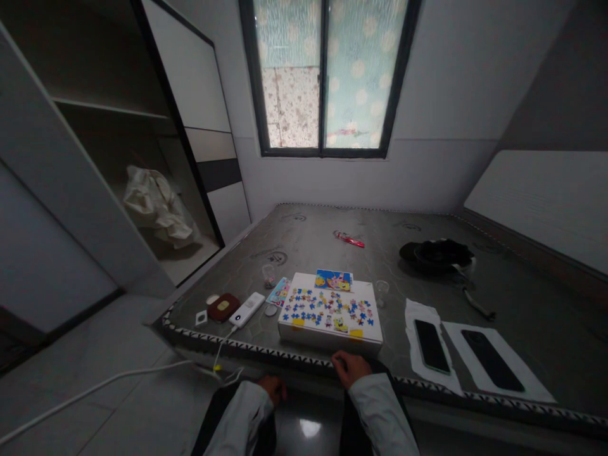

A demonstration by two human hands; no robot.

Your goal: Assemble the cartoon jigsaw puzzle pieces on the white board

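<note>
A white box [327, 337] lies near the front edge of a grey mattress [323, 247], with several small blue and coloured puzzle pieces [327, 309] scattered on its top. A cartoon picture card [333, 279] leans at its far edge. My right hand [350, 367] rests at the mattress edge just below the box's front side, fingers curled, holding nothing visible. My left hand [274, 387] hangs lower, near my knee, fingers closed and empty as far as I can see. Both sleeves are light-coloured.
Left of the box lie a white power bank [247, 309] with a cable, a brown case [223, 307] and a small jar [268, 275]. Two dark phones [431, 345] [492, 360] rest on white sheets at right. A black bundle [437, 254] sits behind; a red item [349, 239] farther back.
</note>
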